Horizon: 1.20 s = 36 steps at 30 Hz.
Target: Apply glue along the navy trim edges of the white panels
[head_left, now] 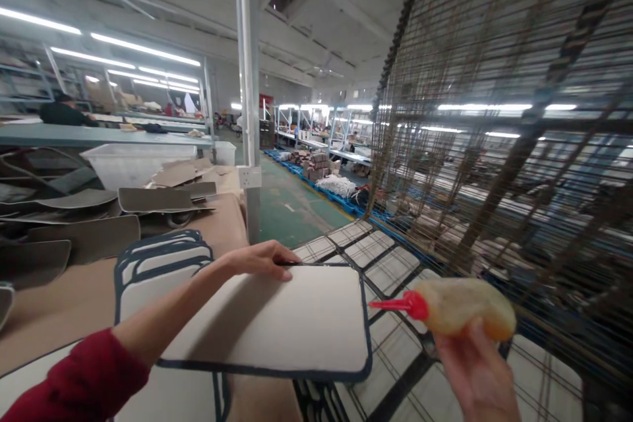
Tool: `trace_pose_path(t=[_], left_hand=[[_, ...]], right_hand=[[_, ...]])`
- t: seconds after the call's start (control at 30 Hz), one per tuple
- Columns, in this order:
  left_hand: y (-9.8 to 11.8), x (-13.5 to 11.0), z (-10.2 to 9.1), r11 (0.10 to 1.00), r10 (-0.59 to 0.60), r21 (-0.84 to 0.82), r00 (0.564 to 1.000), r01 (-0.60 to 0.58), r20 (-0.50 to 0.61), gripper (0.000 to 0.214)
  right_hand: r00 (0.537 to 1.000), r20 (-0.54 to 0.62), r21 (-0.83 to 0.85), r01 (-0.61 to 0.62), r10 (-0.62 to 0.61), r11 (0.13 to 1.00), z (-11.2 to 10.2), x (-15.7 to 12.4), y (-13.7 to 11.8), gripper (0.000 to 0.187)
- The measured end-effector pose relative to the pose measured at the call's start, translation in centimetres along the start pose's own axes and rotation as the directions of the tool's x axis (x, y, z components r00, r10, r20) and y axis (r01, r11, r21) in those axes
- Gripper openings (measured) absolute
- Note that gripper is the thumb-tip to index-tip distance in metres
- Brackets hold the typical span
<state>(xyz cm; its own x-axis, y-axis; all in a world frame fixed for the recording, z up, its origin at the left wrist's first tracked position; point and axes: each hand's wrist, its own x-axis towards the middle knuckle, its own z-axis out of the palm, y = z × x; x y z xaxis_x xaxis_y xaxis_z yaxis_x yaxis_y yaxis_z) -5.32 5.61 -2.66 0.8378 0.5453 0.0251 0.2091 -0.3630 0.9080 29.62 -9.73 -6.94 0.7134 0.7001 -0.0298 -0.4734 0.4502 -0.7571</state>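
Observation:
My left hand [264, 259] grips the far edge of a cream rectangular panel [297, 323] with rounded corners and a dark blue border. Its thumb lies on the top face; the fingertips behind the edge are hidden. My right hand [477, 366] is closed around a squeeze bottle [467, 306] with yellowish contents. The bottle lies on its side in the air, its red nozzle [400, 304] pointing left, close to the panel's right edge but apart from it. A stack of similar blue-edged panels [163, 257] is partly hidden behind my left forearm.
A wire mesh rack [475, 125] rises on the right, and more cream panels [380, 250] lie on its lower mesh. Dark curved sheets [89, 237] and a white plastic bin [138, 165] are at left. A metal post [250, 99] stands ahead; a person [64, 111] sits far left.

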Motion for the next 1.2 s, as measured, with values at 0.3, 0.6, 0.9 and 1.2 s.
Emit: trace_pose_path(t=[0.3,0.6,0.9,1.2], left_hand=[[2.9,-1.7,0.0,0.992,-0.092,-0.072,0.988,0.101,0.122,0.055],[3.0,-2.6,-0.3,0.98,-0.141,-0.121,0.981,0.158,0.136,0.052],[3.1,-2.9,-0.5,0.972,-0.175,-0.134,0.974,0.194,0.143,0.052],[2.5,-2.9,-0.6,0.962,-0.187,-0.174,0.971,0.212,0.149,0.053]], right_hand=[[0.975,0.185,-0.207,0.159,-0.121,0.965,2.0,1.5,-1.9,0.079],[0.963,0.26,-0.216,0.136,-0.077,0.967,2.3,0.7,-2.2,0.086],[0.876,0.473,-0.189,0.21,-0.098,0.959,-1.8,3.3,-1.4,0.081],[0.855,0.505,-0.186,0.242,-0.119,0.952,-3.1,2.8,-1.7,0.085]])
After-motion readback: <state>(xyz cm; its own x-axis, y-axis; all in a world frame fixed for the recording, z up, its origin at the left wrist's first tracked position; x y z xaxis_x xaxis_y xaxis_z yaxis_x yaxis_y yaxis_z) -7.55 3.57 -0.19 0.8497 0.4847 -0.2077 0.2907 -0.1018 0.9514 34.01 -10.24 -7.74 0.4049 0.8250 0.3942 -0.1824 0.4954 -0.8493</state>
